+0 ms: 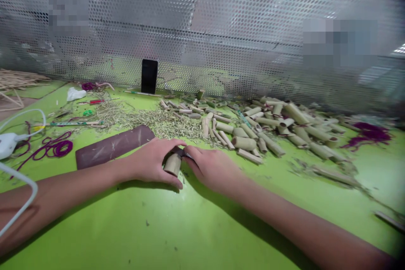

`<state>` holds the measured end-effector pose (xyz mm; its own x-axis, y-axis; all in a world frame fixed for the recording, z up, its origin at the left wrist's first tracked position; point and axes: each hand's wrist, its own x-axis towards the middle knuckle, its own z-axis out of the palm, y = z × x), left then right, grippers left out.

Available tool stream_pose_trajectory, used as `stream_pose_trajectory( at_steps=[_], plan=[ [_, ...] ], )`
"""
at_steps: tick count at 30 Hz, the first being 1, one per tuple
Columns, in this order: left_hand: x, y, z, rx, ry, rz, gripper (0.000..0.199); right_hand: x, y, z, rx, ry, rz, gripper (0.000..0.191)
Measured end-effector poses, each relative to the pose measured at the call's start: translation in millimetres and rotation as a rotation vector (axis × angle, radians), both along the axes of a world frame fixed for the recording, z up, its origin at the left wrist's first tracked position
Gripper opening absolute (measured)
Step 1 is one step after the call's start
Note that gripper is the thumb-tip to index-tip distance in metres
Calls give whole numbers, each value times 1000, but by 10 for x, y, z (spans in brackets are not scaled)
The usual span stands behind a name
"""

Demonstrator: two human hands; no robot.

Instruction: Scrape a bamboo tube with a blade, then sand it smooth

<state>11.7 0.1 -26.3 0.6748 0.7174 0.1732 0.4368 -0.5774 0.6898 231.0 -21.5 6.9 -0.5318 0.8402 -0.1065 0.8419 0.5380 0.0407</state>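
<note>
My left hand [156, 158] is curled round a short bamboo piece [172, 164], thumb below it and fingers over the top, just above the green table. My right hand [210, 162] meets it from the right, its fingers closed on a dark, flat blade-like strip [179, 151] that lies against the top of the bamboo. The right fingers hide most of this strip, so I cannot tell its exact kind. Behind my left wrist lies a brown sheet of sandpaper [114, 147], flat on the table.
Cut bamboo tubes [268, 124] are heaped at the right, with shavings [177, 124] beside them. A phone [149, 76] leans on the perforated metal screen [202, 33]. Purple cord [61, 147], a red-handled tool [96, 101] and a white cable [23, 202] lie left. Purple fibres [368, 133] lie far right.
</note>
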Motion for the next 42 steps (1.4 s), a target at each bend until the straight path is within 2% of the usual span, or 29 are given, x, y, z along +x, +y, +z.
stream_pose_trajectory(
  at_steps=[4,10,14,25,31,36,42],
  plan=[
    [4,5,1,-14,-33,9,91,19,15,-1,-26,9,4,31],
    [-7,59,-15,-9,33,8,79,31,48,4,-51,-7,-19,27],
    [-36,75,-18,-1,26,-7,79,16,61,15,-78,-7,-39,27],
    [-87,55,-14,31,49,-49,69,139,-2,-31,-129,75,41,22],
    [-44,0,-13,3,13,17,81,163,26,-50,-53,104,-45,28],
    [34,-30,7,-15,15,47,89,149,36,-106,38,109,53,28],
    [61,-15,4,-12,7,37,93,101,37,-85,48,48,54,26]
  ],
)
